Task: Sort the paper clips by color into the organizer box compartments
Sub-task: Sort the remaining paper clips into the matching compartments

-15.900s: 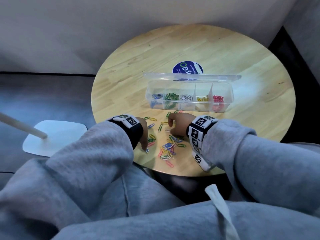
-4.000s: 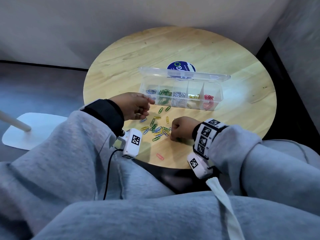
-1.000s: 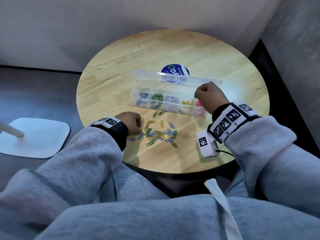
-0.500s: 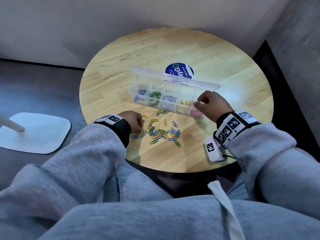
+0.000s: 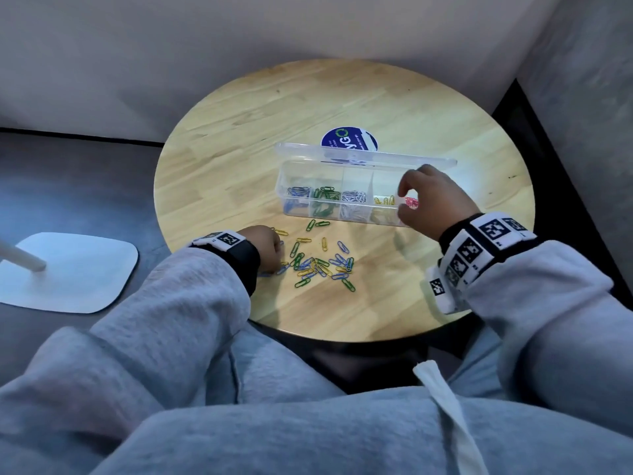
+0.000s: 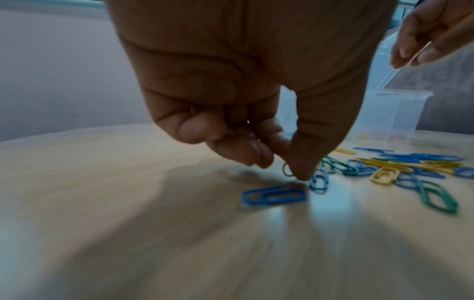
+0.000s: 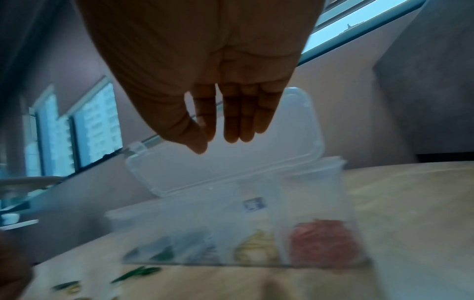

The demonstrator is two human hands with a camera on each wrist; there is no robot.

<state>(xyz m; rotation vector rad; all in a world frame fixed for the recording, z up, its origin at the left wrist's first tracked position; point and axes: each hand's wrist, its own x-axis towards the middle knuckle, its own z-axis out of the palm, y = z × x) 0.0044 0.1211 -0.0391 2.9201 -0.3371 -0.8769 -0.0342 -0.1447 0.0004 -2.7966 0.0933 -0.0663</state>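
Loose paper clips (image 5: 322, 264) lie near the tabletop (image 5: 239, 138) front edge. Left hand (image 5: 265, 246) pinches 1 clip there, fingertips down. Beyond, right hand (image 5: 430, 200), fingers relaxed, grasping nothing, hovers over the organizer box (image 5: 342, 190) pink compartment.

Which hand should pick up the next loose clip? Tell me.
Left. The left hand is already down at the loose clips, fingertips beside a blue clip. The right hand is open over the organizer box, farther away.
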